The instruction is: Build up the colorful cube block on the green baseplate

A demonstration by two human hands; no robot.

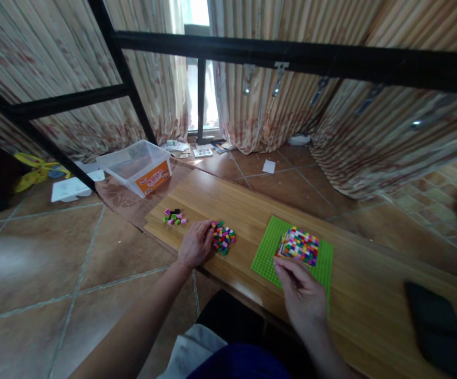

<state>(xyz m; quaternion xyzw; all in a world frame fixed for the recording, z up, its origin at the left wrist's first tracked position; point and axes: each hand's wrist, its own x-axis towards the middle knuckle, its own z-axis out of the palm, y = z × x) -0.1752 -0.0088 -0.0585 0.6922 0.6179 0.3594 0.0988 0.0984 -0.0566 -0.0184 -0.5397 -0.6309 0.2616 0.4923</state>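
Note:
My left hand (197,243) rests on the wooden table at the left edge of a pile of small coloured toy bricks (224,238). Its fingers are curled together, and anything in them is hidden. A green studded baseplate (265,247) lies further right and carries a multicoloured block of toy bricks (300,245), stacked several layers high. By the block's near left corner, the thumb and forefinger of my right hand (305,292) are closed in a pinch. Whatever is between those fingertips is too small to make out.
A smaller heap of pink, lime and black bricks (175,216) lies at the table's left end. Beyond it, a clear plastic bin (137,168) with an orange label stands on the floor. A dark flat object (437,326) lies at the table's right. Black metal bars (228,45) cross in front of curtains.

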